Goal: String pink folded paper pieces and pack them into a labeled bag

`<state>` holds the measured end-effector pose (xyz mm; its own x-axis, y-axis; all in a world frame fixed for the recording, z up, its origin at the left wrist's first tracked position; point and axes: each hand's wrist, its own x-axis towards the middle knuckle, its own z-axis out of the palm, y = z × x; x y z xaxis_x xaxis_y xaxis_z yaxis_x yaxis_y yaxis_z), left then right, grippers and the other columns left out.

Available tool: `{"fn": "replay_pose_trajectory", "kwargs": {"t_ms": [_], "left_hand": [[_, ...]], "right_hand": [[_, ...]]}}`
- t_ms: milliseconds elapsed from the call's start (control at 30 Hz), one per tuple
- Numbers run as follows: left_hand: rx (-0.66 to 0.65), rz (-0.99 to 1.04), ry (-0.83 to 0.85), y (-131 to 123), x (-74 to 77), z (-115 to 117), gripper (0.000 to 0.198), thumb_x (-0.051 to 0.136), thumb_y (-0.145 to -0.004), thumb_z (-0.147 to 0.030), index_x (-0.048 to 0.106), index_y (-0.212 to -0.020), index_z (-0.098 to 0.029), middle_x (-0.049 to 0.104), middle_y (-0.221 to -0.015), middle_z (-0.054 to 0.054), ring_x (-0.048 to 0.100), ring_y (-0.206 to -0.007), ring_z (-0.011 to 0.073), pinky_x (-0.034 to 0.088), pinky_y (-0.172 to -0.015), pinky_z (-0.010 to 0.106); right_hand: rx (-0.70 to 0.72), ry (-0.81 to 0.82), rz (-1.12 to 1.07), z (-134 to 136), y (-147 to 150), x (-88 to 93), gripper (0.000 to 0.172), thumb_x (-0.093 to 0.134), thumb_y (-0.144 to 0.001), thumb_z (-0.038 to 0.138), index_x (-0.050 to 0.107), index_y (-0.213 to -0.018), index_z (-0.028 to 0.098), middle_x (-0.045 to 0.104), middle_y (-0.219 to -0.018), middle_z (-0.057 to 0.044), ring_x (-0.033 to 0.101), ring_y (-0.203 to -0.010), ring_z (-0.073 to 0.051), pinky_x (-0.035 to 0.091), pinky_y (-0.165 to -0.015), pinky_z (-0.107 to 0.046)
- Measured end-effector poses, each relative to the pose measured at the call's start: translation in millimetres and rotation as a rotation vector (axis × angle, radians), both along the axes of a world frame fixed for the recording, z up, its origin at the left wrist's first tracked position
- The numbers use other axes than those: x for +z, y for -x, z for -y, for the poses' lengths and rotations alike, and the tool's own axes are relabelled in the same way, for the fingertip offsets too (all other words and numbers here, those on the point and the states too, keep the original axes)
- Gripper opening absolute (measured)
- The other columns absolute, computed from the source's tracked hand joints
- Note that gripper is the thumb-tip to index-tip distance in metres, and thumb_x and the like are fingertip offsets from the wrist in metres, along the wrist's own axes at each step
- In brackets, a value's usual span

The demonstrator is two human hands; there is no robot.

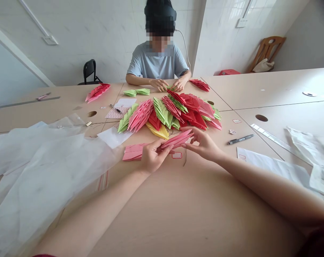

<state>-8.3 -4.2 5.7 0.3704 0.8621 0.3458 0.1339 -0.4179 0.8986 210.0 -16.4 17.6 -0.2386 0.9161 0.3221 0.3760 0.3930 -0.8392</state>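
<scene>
1. Evidently light, the pink pleated paper piece (176,140) is held up off the surface (178,210), between the two hands and on the wearer's side of the heap of folded paper (187,110).
2. The left hand (153,157) has its fingers closed on the piece's left end, pinching the layers together.
3. The right hand (204,143) has its thumb and fingers slightly parted about the pointed right end; whether they grip it or merely steady it, I cannot tell.
4. Being thin paper, it should weigh next to nothing, feel fairly stiff along the creases and springy across the pleats. It probably won't slip much, though layers may slide over one another.
5. Hard squeezing could crush the folds or tear an edge, so a gentle pinch through all layers near one end, with light support at the tip, seems best.
6. A pink folded paper strip (133,152) lies just beside the left hand; flatter, it would probably be easiest to take by its edge.
</scene>
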Motion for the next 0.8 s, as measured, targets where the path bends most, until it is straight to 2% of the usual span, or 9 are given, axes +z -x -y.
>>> {"fn": "replay_pose_trajectory", "kwargs": {"t_ms": [67, 133, 233, 367, 433, 600, 700, 800], "left_hand": [[-0.026, -0.046, -0.006, 0, 0.8, 0, 0.020, 0.062, -0.085, -0.035, 0.064, -0.087, -0.015, 0.066, -0.071, 0.000, 0.067, -0.064, 0.0146, 0.052, -0.059, 0.023], [-0.060, -0.107, -0.023, 1, 0.9, -2, 0.022, 0.061, -0.086, -0.036, 0.063, -0.078, -0.015, 0.060, -0.060, -0.002, 0.061, -0.055, 0.0118, 0.046, -0.053, 0.021], [-0.117, -0.218, -0.056, 4, -0.7, -4, 0.032, 0.062, -0.085, -0.037, 0.059, -0.062, -0.015, 0.053, -0.051, -0.003, 0.051, -0.048, 0.0090, 0.037, -0.048, 0.020], [-0.177, -0.248, -0.045, 5, -2.3, -6, 0.038, 0.058, -0.087, -0.040, 0.056, -0.059, -0.014, 0.053, -0.055, -0.001, 0.047, -0.053, 0.0096, 0.035, -0.051, 0.022], [-0.183, -0.223, -0.023, 5, -1.9, -5, 0.043, 0.054, -0.089, -0.042, 0.049, -0.055, -0.015, 0.045, -0.052, -0.002, 0.041, -0.051, 0.0091, 0.031, -0.050, 0.023], [-0.107, -0.116, -0.023, 6, -1.0, -4, 0.052, 0.045, -0.093, -0.044, 0.025, -0.052, -0.019, 0.023, -0.049, -0.004, 0.024, -0.046, 0.0087, 0.022, -0.045, 0.026], [-0.094, -0.082, -0.073, 8, -0.7, -4, 0.050, 0.034, -0.096, -0.046, 0.028, -0.054, -0.020, 0.030, -0.049, -0.003, 0.029, -0.046, 0.0108, 0.028, -0.046, 0.027], [-0.142, -0.139, -0.213, 10, 0.4, -5, 0.055, 0.019, -0.098, -0.052, 0.049, -0.063, -0.020, 0.050, -0.059, 0.002, 0.047, -0.056, 0.0153, 0.041, -0.055, 0.030]], "right_hand": [[0.013, 0.087, 0.010, 0, 3, -6.4, 0.035, 0.062, -0.084, 0.050, 0.067, -0.098, 0.018, 0.069, -0.086, -0.006, 0.061, -0.071, -0.017, 0.049, -0.063, -0.030], [0.028, 0.131, 0.003, 1, 4, -8.4, 0.034, 0.061, -0.084, 0.050, 0.068, -0.086, 0.017, 0.067, -0.077, -0.004, 0.058, -0.066, -0.015, 0.046, -0.061, -0.029], [0.080, 0.178, -0.066, 4, 5, -5.1, 0.034, 0.060, -0.086, 0.050, 0.066, -0.082, 0.017, 0.065, -0.075, -0.002, 0.057, -0.068, -0.015, 0.046, -0.064, -0.028], [0.136, 0.249, -0.145, 9, 7, 0.9, 0.037, 0.054, -0.089, 0.050, 0.064, -0.077, 0.016, 0.064, -0.070, -0.002, 0.057, -0.065, -0.013, 0.046, -0.063, -0.026], [0.150, 0.278, -0.150, 11, 10, 1.4, 0.037, 0.055, -0.088, 0.051, 0.064, -0.078, 0.016, 0.065, -0.070, -0.003, 0.059, -0.064, -0.013, 0.047, -0.061, -0.026], [0.236, 0.389, -0.123, 14, 14, -1.4, 0.034, 0.066, -0.081, 0.049, 0.060, -0.077, 0.016, 0.065, -0.066, -0.002, 0.063, -0.060, -0.014, 0.048, -0.057, -0.025], [0.230, 0.322, -0.100, 14, 13, -3.1, 0.030, 0.061, -0.087, 0.045, 0.060, -0.078, 0.016, 0.064, -0.066, -0.001, 0.063, -0.061, -0.014, 0.048, -0.058, -0.025], [0.171, 0.081, -0.054, 13, 11, -5.8, 0.021, 0.062, -0.087, 0.036, 0.067, -0.084, 0.017, 0.064, -0.076, -0.003, 0.060, -0.067, -0.013, 0.047, -0.060, -0.025]]}}
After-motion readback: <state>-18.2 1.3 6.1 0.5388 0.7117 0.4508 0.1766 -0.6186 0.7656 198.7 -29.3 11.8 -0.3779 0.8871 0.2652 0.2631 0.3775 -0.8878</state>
